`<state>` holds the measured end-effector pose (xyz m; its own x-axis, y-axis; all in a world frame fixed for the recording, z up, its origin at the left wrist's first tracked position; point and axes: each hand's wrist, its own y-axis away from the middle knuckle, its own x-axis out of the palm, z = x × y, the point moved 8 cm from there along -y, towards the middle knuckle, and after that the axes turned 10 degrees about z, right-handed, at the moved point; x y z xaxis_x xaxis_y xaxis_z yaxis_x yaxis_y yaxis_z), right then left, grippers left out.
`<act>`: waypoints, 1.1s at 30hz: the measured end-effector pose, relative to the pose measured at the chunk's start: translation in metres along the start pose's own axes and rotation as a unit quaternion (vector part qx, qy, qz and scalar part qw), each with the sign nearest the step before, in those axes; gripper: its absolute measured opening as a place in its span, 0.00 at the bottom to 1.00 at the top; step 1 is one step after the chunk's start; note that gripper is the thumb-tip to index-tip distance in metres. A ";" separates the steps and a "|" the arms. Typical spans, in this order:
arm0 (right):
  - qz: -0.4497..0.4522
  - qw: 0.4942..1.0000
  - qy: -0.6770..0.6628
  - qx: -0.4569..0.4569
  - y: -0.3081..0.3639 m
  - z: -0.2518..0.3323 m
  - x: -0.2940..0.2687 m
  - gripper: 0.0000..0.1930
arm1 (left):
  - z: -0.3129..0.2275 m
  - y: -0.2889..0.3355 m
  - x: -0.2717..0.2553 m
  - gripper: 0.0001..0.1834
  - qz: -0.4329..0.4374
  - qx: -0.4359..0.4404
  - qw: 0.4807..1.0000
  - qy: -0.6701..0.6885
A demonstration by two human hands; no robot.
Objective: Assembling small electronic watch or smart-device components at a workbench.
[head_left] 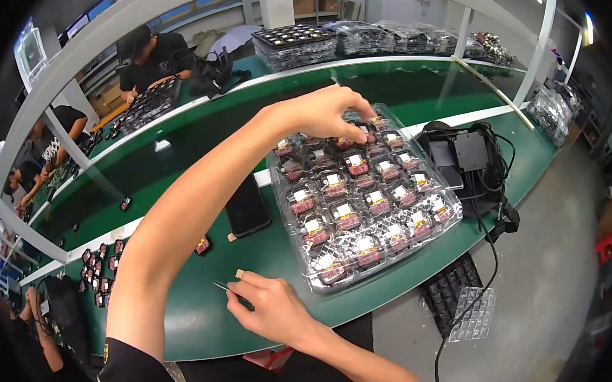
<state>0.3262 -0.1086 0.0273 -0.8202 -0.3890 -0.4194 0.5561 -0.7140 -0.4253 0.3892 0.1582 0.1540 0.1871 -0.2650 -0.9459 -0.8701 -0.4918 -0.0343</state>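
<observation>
My left hand (329, 114) reaches across to the far part of a clear plastic tray (304, 259). Its thumb and fingers close round a small black-and-red module (368, 133) in one of the far pockets. Many like modules with white tops sit in the tray's other pockets. Nearer to me, my right hand (271, 308) is closed on thin metal tweezers (222, 286), their tip pointing left above the green table. A small tan piece (239, 274) shows at its index fingertip; whether it is stuck there or held, I cannot tell.
A black phone (247, 208) lies left of the tray, near a loose module (202, 245). More modules (98, 273) cluster at left. A black device with cables (469, 162) stands right of the tray. Stacked trays (294, 47) stand beyond the green belt (240, 113). Co-workers sit at far left.
</observation>
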 end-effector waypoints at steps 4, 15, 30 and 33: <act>-0.004 1.000 -0.008 -0.017 0.002 -0.003 -0.004 0.07 | 0.007 0.035 -0.022 0.25 -0.087 -0.017 0.995 0.043; -0.013 1.000 0.007 -0.023 -0.002 0.002 -0.007 0.07 | 0.167 0.357 0.030 0.31 -0.011 -0.403 0.915 -0.014; -0.015 0.999 0.014 0.031 -0.009 0.009 -0.012 0.07 | 0.088 0.355 0.071 0.10 -0.223 -0.261 0.887 0.309; -0.037 0.999 0.006 0.026 -0.006 0.004 -0.015 0.07 | 0.039 0.356 0.077 0.07 -0.218 -0.206 0.864 0.405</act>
<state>0.3345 -0.1004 0.0395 -0.8572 -0.3277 -0.3973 0.4859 -0.7702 -0.4131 0.0762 -0.0044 0.0563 0.8593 -0.3913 -0.3295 -0.4313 -0.9005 -0.0551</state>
